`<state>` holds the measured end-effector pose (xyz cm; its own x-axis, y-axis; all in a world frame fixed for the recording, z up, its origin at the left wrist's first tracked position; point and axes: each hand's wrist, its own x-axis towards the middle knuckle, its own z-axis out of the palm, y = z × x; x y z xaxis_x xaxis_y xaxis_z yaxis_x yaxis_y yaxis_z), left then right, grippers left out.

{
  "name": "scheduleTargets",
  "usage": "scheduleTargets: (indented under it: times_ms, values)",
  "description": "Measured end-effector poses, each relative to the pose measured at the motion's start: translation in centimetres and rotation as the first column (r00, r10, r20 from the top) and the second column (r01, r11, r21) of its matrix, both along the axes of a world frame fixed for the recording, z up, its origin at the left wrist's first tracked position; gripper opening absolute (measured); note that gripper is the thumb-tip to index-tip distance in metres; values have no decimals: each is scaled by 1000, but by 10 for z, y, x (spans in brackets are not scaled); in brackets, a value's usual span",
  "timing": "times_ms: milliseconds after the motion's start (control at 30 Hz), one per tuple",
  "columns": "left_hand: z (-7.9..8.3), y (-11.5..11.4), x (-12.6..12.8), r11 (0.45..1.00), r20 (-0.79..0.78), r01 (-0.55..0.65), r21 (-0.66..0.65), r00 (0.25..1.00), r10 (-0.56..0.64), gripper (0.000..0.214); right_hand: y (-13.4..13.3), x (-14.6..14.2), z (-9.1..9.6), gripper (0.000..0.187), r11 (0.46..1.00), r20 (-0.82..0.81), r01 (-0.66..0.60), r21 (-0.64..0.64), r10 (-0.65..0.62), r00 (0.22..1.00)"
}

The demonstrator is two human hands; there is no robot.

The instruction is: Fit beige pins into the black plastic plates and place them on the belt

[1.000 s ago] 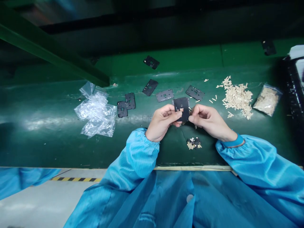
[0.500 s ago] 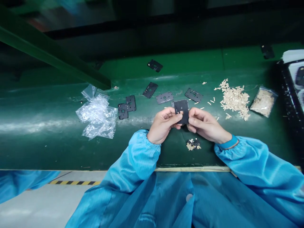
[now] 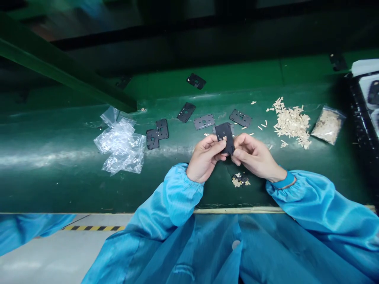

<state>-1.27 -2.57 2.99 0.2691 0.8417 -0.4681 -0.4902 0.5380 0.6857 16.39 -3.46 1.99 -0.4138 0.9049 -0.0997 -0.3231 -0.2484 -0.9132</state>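
Rotated slightly since the last view, the black perforated plate [image 3: 225, 138] sits pinched between my left hand [image 3: 205, 158] and right hand [image 3: 254, 154], fingers closed on it.

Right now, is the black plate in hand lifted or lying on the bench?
Lifted: the left hand and right hand pinch the black plate clear of the green bench.

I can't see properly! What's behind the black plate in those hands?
A grey plate shows on both sides of the black plate, on the green bench. Its middle is covered, so that part can't be seen. The left hand and right hand pinch the black plate.
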Motion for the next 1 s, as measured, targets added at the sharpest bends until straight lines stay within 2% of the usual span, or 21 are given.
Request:
scheduleTargets:
  times_ms: [100,233,333,400,533,633,800,1000]
  values:
    - [0,-2,2,999,24,-30,-13,999,31,35,-3,-3,0,15,986,104,78,146,-94,990]
    - [0,-5,5,997,37,-74,-19,997,74,32,-7,-5,-4,7,925,226,135,354,-225,948]
    - [1,-6,6,995,30,-99,-20,995,99,33,-7,-5,-8,9,884,294,142,446,-295,909]
    - [1,-5,6,992,8,-127,-3,992,127,36,-6,-4,-9,11,893,321,127,432,-284,903]
    - [-2,-2,5,973,-57,-210,96,975,216,37,0,-4,-3,17,964,313,121,236,-193,930]
    - [-4,-2,5,956,-88,-247,155,961,263,36,3,-4,-1,20,971,324,172,166,-219,920]
    - [-4,-3,7,957,-90,-241,160,962,257,35,0,-4,-5,15,920,444,252,301,-369,817]
    - [-4,-4,8,962,-135,-239,135,957,257,40,-4,-5,-6,8,861,515,233,452,-465,720]
